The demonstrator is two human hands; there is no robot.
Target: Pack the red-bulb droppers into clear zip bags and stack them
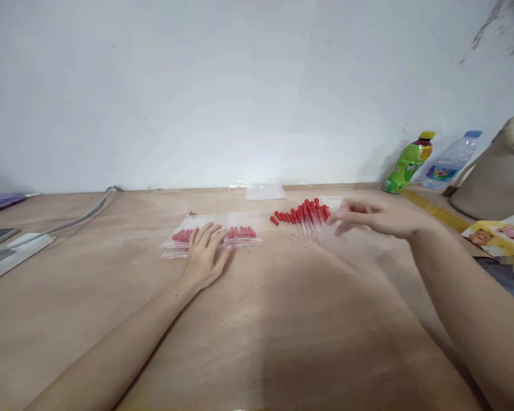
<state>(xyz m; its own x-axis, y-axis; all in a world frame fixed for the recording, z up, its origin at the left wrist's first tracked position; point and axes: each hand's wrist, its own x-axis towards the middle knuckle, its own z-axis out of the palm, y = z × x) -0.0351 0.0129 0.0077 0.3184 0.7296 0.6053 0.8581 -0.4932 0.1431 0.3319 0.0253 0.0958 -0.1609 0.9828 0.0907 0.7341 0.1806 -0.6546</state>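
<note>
My left hand (206,258) lies with its fingers spread over flat zip bags (201,221) that hold red-bulbed droppers. Under its fingertips is the left stack; a second stack of filled bags (244,222) sits just right of it. My right hand (374,218) is above the table on the right, thumb and fingers pinched on a clear plastic bag (346,245), which is blurred. Left of that hand, a fanned pile of loose droppers (302,217) rests on the table, red bulbs pointing away and clear stems toward me. My right fingertips hide the pile's right end.
A flat zip bag (265,192) lies by the wall. At the back right stand a green drink bottle (409,162), a water bottle (452,160) and a beige bag (492,171). A yellow printed packet (501,234) lies right. A grey cable (77,217) runs across the left side.
</note>
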